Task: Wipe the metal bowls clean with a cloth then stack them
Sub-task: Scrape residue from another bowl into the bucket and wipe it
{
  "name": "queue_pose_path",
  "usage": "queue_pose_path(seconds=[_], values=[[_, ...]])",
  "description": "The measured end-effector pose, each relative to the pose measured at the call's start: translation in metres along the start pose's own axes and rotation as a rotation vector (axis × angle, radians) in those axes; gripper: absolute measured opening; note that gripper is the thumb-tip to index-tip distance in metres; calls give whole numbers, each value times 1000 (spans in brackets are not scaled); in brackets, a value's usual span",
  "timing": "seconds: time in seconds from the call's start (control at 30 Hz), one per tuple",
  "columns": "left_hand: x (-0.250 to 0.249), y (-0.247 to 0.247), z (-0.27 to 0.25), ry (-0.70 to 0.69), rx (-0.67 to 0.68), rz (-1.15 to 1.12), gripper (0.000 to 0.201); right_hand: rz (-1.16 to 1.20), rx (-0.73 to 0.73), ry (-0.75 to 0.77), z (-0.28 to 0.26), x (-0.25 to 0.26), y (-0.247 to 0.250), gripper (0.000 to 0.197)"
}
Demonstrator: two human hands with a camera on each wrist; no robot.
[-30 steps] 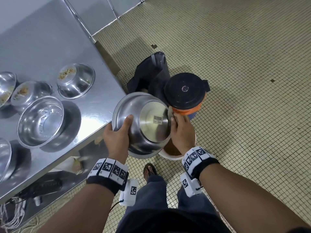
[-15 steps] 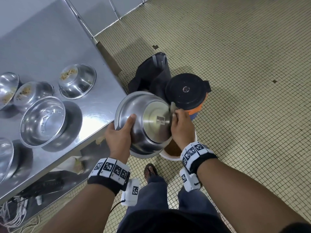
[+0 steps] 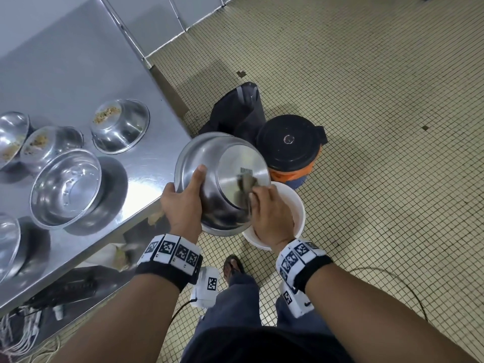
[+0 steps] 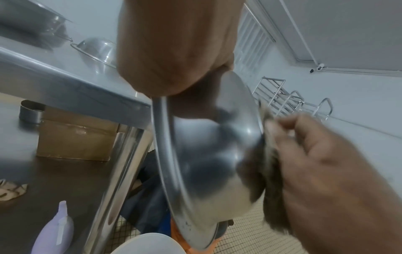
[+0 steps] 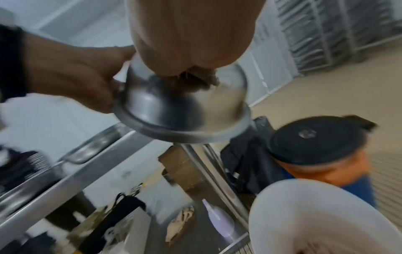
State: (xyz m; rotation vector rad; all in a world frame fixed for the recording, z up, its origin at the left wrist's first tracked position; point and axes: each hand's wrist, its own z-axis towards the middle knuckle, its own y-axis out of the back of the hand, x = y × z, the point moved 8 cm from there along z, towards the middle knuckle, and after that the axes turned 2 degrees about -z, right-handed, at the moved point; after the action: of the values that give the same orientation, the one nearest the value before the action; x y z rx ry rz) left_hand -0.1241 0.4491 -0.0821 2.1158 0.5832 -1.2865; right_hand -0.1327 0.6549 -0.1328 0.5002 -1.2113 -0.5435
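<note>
A metal bowl [image 3: 222, 179] is held upside down and tilted off the table's corner, its flat base with a barcode sticker facing me. My left hand [image 3: 183, 203] grips its rim [image 4: 165, 154], thumb on the outer wall. My right hand [image 3: 269, 213] holds a dark greyish cloth [image 3: 245, 186] and presses it against the bowl's base [image 5: 195, 82]. On the steel table [image 3: 78, 74] stand several more bowls: an empty one [image 3: 65, 187] nearest, and others [image 3: 119, 128] with food scraps behind it.
A white bucket [image 3: 296, 205] sits on the tiled floor right under the bowl. Behind it are an orange container with a black lid [image 3: 289, 146] and a dark bag [image 3: 235, 113]. The lower shelf holds a cardboard box [image 4: 76, 137] and a lilac bottle [image 4: 54, 230].
The right hand with the cloth has slid from the bowl's right edge down across its base. The bowl has tipped a little more toward me; the left hand keeps its hold.
</note>
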Motion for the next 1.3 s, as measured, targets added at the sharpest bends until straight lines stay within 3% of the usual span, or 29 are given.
queue_pose_path(seconds=[0.1, 0.27, 0.33, 0.43, 0.5, 0.57, 0.63, 0.7, 0.77, 0.83, 1.0, 1.17, 1.3], values=[[-1, 2, -3, -14, 30, 28, 46, -73, 56, -157, -2, -38, 0, 38], [-3, 9, -4, -28, 57, 91, 43, -97, 125, -390, 25, -65, 14, 21], [-7, 9, -5, -45, 72, 135, 43, -47, 38, -316, 46, -45, 31, 23], [-19, 3, -15, -76, 106, 189, 38, 63, -70, -26, 69, 19, 52, 25], [-30, 1, -25, -105, 123, 215, 37, 51, -75, 178, 73, 60, 55, 27], [-32, -4, -26, -106, 168, 176, 51, -21, -61, 306, 72, 82, 51, 29], [-38, -3, -25, -117, 171, 168, 56, -17, -71, 224, 76, 70, 56, 31], [-40, 2, -22, -131, 167, 164, 49, -10, -58, -2, 84, 37, 63, 33], [-47, 10, -23, -162, 154, 154, 45, -79, 47, -179, 90, 6, 65, 33], [-53, 17, -22, -201, 141, 162, 43, -124, 136, -237, 96, -7, 68, 29], [-72, 22, -14, -269, 152, 166, 41, 164, 122, -95, 125, 41, 98, 32], [-90, 22, -16, -327, 186, 96, 41, 239, 392, 72, 148, 107, 117, 45], [-101, 21, -16, -362, 236, 36, 52, 191, 512, 128, 160, 129, 127, 59]])
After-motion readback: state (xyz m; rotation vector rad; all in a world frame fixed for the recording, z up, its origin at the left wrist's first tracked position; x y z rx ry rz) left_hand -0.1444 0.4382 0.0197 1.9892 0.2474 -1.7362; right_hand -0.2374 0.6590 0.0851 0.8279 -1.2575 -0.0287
